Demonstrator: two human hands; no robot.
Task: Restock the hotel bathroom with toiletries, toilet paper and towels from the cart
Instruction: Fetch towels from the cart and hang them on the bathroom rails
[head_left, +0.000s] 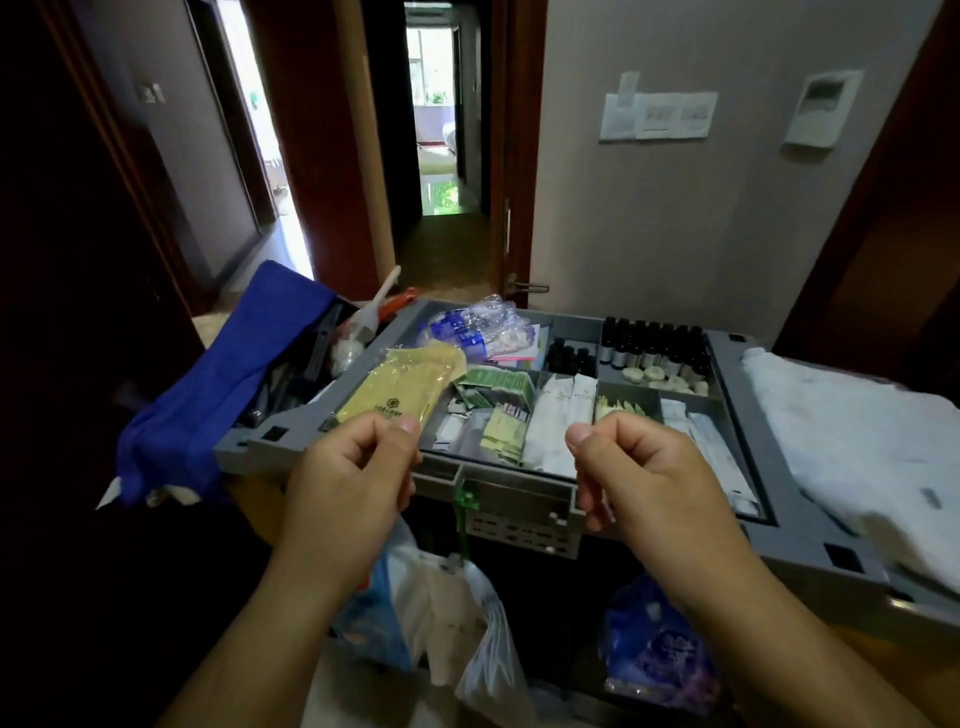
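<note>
The grey cart tray (519, 486) stands in front of me, divided into compartments. It holds a yellow packet (400, 387), green sachets (496, 387), white sachets (558, 421), dark small bottles (652, 343) and round soaps (652, 373). White towels (857, 447) lie on the cart at the right. My left hand (348, 478) is curled into a loose fist at the tray's near edge, just below the yellow packet's near end, with nothing seen in it. My right hand (644, 478) is curled the same way over the near right of the tray and holds nothing.
A blue cloth bag (223, 384) hangs on the cart's left with a white brush (374, 312) behind it. Crumpled plastic bottles (478, 327) fill the back compartment. Plastic bags (447, 613) hang below the tray. An open doorway (441, 156) lies ahead, a wall at the right.
</note>
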